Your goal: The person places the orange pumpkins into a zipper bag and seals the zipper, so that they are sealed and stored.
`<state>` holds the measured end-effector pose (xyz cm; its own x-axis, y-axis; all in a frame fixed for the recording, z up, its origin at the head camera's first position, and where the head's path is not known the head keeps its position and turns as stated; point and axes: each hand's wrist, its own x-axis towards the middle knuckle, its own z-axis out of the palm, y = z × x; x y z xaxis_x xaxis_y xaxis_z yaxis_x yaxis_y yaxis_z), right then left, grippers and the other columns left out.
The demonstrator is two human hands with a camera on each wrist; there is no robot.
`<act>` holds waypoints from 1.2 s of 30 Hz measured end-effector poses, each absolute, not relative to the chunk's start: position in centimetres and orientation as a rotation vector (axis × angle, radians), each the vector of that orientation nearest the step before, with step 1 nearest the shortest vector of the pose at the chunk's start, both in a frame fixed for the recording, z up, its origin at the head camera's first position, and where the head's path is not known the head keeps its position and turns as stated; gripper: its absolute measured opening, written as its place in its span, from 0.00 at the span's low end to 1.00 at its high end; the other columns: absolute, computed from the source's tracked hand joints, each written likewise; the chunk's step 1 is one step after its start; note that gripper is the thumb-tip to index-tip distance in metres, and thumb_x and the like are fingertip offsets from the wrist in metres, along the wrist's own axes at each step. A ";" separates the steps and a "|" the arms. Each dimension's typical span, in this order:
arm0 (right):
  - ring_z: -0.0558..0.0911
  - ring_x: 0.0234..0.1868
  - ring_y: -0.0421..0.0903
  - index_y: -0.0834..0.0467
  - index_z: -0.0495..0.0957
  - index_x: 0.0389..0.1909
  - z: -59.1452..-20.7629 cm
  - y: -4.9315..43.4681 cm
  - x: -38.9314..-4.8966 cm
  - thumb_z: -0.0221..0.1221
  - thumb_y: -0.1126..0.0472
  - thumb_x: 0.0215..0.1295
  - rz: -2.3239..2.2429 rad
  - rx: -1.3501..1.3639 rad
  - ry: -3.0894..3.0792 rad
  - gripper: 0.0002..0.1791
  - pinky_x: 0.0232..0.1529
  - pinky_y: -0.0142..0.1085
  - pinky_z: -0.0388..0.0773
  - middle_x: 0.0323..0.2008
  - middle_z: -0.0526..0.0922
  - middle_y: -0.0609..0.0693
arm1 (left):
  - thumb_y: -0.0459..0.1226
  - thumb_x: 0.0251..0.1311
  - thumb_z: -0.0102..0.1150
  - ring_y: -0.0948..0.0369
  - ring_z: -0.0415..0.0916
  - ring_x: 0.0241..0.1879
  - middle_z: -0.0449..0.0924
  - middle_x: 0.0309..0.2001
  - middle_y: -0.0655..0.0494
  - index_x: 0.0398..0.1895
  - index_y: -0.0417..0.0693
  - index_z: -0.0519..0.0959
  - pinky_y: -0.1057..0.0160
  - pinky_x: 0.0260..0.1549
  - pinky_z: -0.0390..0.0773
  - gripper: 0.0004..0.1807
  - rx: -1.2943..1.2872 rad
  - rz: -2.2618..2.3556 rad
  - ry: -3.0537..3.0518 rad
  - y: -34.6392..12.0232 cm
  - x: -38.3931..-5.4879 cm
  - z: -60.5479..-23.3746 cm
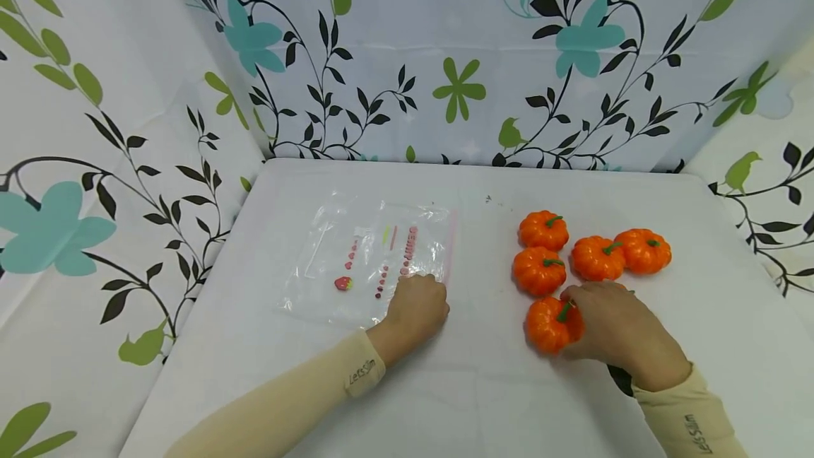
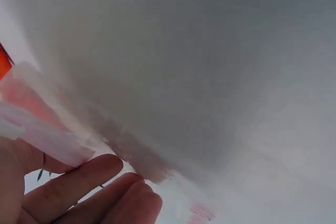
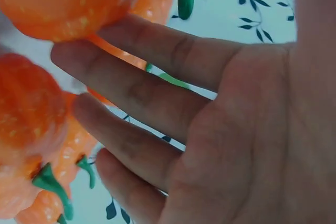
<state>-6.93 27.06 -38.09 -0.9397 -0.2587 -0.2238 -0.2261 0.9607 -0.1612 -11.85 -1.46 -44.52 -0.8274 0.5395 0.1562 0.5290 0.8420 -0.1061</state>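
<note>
A clear zip bag [image 1: 318,295] with red and green print and a pink seal edge lies flat on the table. My left hand [image 1: 416,309] pinches it at its near right corner; in the left wrist view the curled fingers [image 2: 79,187] meet the bag's pinkish strip [image 2: 47,135]. My right hand [image 1: 610,327] holds the nearest small orange pumpkin [image 1: 548,327], thumb at the near side and fingers at the far side. In the right wrist view the fingertips [image 3: 79,56] lie against that pumpkin [image 3: 68,3], with its green stem upward.
Beyond the right hand sit more pumpkins: two in a column [image 1: 542,229] [image 1: 537,272] and two side by side [image 1: 596,259] [image 1: 645,251]. Part of another orange shape shows behind the hand. The white table [image 1: 470,387] ends at a leaf-patterned curtain [image 1: 394,41].
</note>
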 end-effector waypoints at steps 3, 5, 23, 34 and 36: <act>0.79 0.40 0.49 0.59 0.82 0.46 -37.6 26.9 -6.8 0.80 0.41 0.33 -0.289 -0.365 2.834 0.40 0.47 0.53 0.78 0.38 0.83 0.47 | 0.40 0.50 0.69 0.62 0.75 0.16 0.76 0.14 0.58 0.11 0.51 0.78 0.59 0.14 0.77 0.14 -0.825 0.098 -2.792 -2.0 -12.0 -44.4; 0.78 0.36 0.45 0.56 0.81 0.47 -37.1 26.6 -7.0 0.79 0.39 0.36 -0.353 -0.377 2.814 0.38 0.42 0.47 0.79 0.38 0.82 0.44 | 0.40 0.50 0.70 0.63 0.73 0.14 0.74 0.12 0.59 0.08 0.52 0.76 0.61 0.12 0.75 0.17 -0.809 0.117 -2.756 -2.3 -12.1 -44.1; 0.84 0.45 0.50 0.55 0.72 0.65 -38.1 19.8 -12.2 0.73 0.34 0.49 -1.029 -0.347 2.840 0.47 0.43 0.42 0.84 0.48 0.84 0.49 | 0.29 0.48 0.66 0.59 0.71 0.12 0.69 0.13 0.55 0.09 0.48 0.76 0.64 0.07 0.69 0.15 -0.816 0.028 -2.421 -4.3 -11.9 -42.1; 0.82 0.36 0.45 0.56 0.73 0.65 -40.5 16.5 -13.5 0.73 0.37 0.50 -1.082 -0.286 2.785 0.45 0.33 0.36 0.81 0.49 0.83 0.49 | 0.33 0.53 0.68 0.58 0.75 0.15 0.78 0.21 0.53 0.12 0.44 0.74 0.64 0.12 0.77 0.16 -0.730 -0.234 -2.347 -4.6 -12.0 -41.9; 0.81 0.34 0.42 0.57 0.74 0.65 -40.8 16.1 -13.5 0.73 0.38 0.51 -1.059 -0.293 2.785 0.44 0.33 0.35 0.80 0.48 0.83 0.49 | 0.33 0.52 0.68 0.57 0.77 0.16 0.79 0.22 0.53 0.13 0.44 0.75 0.63 0.13 0.78 0.15 -0.732 -0.247 -2.329 -4.6 -12.0 -42.0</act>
<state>-13.53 16.13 -40.81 -0.9701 -0.2330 -0.0681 -0.1288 0.7319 -0.6691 -11.98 -4.63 -41.97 -0.6149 0.4383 0.6556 0.5660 0.8241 -0.0200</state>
